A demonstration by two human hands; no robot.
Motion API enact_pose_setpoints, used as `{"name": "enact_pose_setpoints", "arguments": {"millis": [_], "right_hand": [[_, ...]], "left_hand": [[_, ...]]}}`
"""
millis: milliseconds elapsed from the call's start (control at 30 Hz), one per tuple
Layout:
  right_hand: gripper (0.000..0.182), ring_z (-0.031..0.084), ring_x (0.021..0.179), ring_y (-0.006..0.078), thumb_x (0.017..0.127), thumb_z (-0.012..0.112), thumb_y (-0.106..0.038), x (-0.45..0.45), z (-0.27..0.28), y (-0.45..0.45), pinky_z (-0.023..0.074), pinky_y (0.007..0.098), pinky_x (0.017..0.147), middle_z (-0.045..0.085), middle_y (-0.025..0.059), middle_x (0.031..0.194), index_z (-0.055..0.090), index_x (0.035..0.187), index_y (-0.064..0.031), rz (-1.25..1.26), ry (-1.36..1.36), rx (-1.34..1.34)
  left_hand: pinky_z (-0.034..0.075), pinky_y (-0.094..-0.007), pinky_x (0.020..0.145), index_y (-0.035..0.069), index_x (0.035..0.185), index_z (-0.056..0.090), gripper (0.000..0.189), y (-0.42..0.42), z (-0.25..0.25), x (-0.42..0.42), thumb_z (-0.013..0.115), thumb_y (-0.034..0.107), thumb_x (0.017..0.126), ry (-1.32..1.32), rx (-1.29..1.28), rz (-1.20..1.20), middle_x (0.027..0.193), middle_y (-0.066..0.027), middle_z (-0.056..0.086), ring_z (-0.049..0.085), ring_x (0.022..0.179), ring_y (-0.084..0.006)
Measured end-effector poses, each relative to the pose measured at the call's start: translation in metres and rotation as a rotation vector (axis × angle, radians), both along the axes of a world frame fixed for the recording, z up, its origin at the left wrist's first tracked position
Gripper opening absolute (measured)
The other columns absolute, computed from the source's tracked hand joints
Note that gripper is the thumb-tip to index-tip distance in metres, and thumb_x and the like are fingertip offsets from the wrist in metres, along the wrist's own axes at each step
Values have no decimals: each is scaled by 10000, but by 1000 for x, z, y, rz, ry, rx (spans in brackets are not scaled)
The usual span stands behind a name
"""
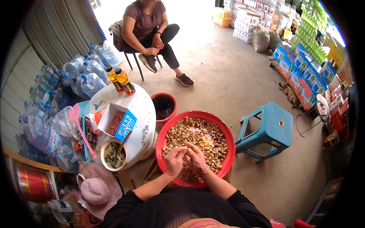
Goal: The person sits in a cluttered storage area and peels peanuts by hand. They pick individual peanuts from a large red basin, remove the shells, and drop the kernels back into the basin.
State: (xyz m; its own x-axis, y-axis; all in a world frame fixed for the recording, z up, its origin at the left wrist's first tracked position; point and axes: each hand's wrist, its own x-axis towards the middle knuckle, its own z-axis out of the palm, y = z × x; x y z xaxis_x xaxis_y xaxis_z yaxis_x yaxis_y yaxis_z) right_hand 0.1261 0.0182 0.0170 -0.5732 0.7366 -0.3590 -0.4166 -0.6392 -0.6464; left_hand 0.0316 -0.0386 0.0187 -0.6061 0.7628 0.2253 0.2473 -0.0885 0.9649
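Observation:
A red plastic basin point(232, 142) full of unshelled peanuts point(182, 129) rests in front of my body, apparently on my lap. Over its near half, my left hand point(174, 160) and my right hand point(196, 159) meet fingertip to fingertip. They pinch a small pale thing, likely a peanut, that the fingers mostly hide. Among the shells is a printed bowl bottom or pattern patch point(206, 139), white and orange. To the left, a white cardboard box point(106, 119) with a blue flap holds pinkish shelled peanut kernels point(115, 123).
A round white table point(142, 114) carries the box, two drink bottles point(125, 81), fly swatters point(84, 114) and a bowl point(114, 168) with chopsticks. Behind the basin stands a dark-filled red bucket point(174, 109); at right, a blue stool point(278, 125). Another person point(145, 25) sits opposite.

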Motion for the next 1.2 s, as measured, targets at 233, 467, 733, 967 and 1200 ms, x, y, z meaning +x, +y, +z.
{"name": "enact_pose_setpoints", "arguments": {"millis": [233,467,733,967,1200], "right_hand": [[219,485,569,43,957,568,-202,13,-26,8,373,148,472,594,8,841,567,1118,-53,143,219,-73],[316,491,694,10,983,520,-214,18,-17,10,390,122,558,574,-22,923,533,1244,-36,275,299,-67],[215,479,621,11,967,550,-198,18,-26,10,378,130,505,563,-26,840,567,1132,-60,267,265,-98],[162,423,470,42,959,545,-158,14,-9,7,316,162,423,556,-8,726,565,1073,-45,245,162,-87],[215,452,531,32,931,566,-152,16,-21,7,355,160,451,589,-18,783,609,1114,-47,288,57,-21]], "left_hand": [[533,-283,641,24,949,696,199,-2,5,-6,646,-73,783,515,178,-61,836,-104,693,667,729,-208],[532,-301,619,56,921,699,235,-2,19,-11,642,-85,744,611,240,-118,847,-83,691,654,697,-214],[518,-280,600,35,901,682,101,0,20,-5,699,6,806,372,162,-99,810,-70,661,640,684,-182],[495,-241,567,29,934,684,104,-2,15,-9,666,-1,836,212,95,-135,873,-50,608,602,642,-132],[528,-306,577,66,1023,664,219,-4,16,-20,649,3,814,657,109,-162,940,-73,591,638,730,-217]]}}
